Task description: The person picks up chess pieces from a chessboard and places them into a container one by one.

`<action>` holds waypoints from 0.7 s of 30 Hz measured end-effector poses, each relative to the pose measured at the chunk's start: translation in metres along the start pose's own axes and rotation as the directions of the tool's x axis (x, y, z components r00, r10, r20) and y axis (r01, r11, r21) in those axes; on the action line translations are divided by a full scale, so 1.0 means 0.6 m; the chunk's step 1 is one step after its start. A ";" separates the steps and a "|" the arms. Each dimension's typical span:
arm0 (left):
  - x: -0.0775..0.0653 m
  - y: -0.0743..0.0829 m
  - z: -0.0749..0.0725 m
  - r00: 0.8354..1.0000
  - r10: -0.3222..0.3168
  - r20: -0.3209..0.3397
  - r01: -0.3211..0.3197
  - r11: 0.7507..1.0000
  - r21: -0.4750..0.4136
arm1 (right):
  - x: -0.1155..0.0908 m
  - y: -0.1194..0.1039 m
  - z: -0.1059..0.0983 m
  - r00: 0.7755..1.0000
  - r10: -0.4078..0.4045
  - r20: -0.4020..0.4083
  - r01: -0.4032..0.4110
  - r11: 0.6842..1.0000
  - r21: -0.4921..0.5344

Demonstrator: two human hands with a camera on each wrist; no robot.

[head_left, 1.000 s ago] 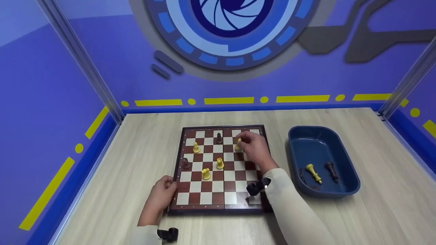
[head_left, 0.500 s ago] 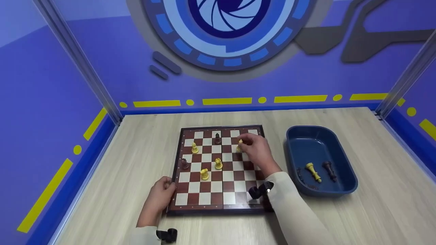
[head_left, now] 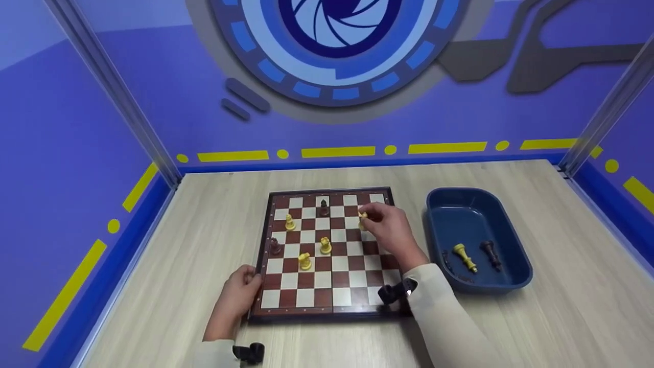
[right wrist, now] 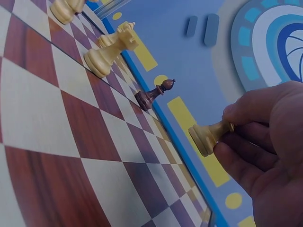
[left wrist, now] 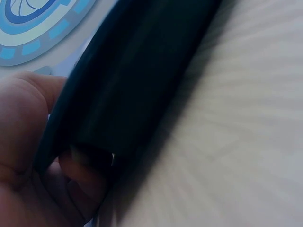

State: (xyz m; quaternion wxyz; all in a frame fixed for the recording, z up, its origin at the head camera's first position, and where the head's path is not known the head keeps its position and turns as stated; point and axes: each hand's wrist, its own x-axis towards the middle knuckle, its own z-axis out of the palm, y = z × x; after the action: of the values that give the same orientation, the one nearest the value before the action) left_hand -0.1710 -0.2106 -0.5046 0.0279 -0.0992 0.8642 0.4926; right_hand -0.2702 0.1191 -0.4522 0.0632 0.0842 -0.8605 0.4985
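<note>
Chess piece (right wrist: 207, 137), top hidden, pinched by right fingers (right wrist: 258, 106); left fingers (left wrist: 84, 178) grip board (left wrist: 135, 80), tips shadowed.

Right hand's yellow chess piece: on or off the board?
Off: in the right wrist view, the right hand pinches the yellow chess piece, its base clear of the chessboard.

Blue-purple walls (head_left: 153, 102) with yellow dashes (head_left: 338, 152) enclose a pale wood-grain tabletop (head_left: 179, 230) on three sides.

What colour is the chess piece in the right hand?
Pale yellow; the chess piece shows best in the right wrist view.
</note>
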 end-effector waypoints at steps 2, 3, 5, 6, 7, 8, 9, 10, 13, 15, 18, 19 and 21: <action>0.000 0.000 0.000 1.000 0.002 -0.001 -0.002 1.000 0.003 | -0.004 -0.001 -0.003 1.000 -0.005 -0.002 0.005 1.000 0.002; 0.001 0.000 0.000 1.000 0.000 -0.001 0.000 1.000 0.002 | -0.007 -0.001 -0.004 1.000 -0.006 -0.003 0.007 1.000 0.003; 0.000 0.000 0.000 1.000 0.002 -0.002 -0.002 1.000 0.005 | -0.012 -0.002 -0.007 1.000 -0.005 -0.007 0.006 1.000 0.003; 0.000 0.000 0.000 1.000 0.002 -0.003 -0.002 1.000 0.011 | -0.014 -0.002 -0.009 1.000 -0.010 -0.011 0.010 1.000 -0.002; 0.000 0.000 -0.001 1.000 0.003 -0.004 -0.003 1.000 0.017 | -0.017 -0.002 -0.010 1.000 -0.013 -0.016 0.013 1.000 -0.007; 0.000 0.000 -0.001 1.000 0.002 -0.004 -0.002 1.000 0.023 | -0.019 -0.002 -0.012 1.000 -0.016 -0.019 0.015 1.000 -0.011; 0.000 0.000 -0.001 1.000 0.001 -0.007 -0.001 1.000 0.029 | -0.022 -0.002 -0.013 1.000 -0.016 -0.022 0.016 1.000 -0.014; 0.001 0.000 -0.001 1.000 -0.001 -0.007 0.001 0.999 0.036 | -0.024 -0.001 -0.015 1.000 -0.015 -0.026 0.015 1.000 -0.018; 0.001 0.000 0.000 1.000 -0.008 -0.006 0.008 0.999 0.041 | -0.032 -0.001 -0.019 0.999 -0.004 -0.037 0.003 1.000 -0.015; 0.002 -0.001 0.000 1.000 -0.010 -0.005 0.010 0.999 0.036 | -0.037 0.000 -0.021 0.999 0.004 -0.043 -0.004 1.000 -0.006; 0.002 -0.001 0.001 1.000 -0.014 -0.001 0.014 1.000 0.025 | -0.045 0.002 -0.024 0.999 -0.004 -0.054 0.005 1.000 0.004; 0.002 -0.001 0.000 1.000 -0.011 -0.001 0.011 1.000 0.024 | -0.047 0.003 -0.024 0.998 -0.011 -0.058 0.012 1.000 0.003; 0.002 0.000 0.000 1.000 -0.011 -0.002 0.011 1.000 0.024 | -0.051 0.004 -0.024 0.998 -0.023 -0.062 0.023 1.000 -0.001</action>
State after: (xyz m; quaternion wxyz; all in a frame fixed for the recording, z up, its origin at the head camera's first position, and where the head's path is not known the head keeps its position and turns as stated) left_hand -0.1724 -0.2108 -0.5050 0.0309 -0.1042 0.8695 0.4819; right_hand -0.2404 0.1353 -0.4531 0.0957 0.0784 -0.8572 0.4998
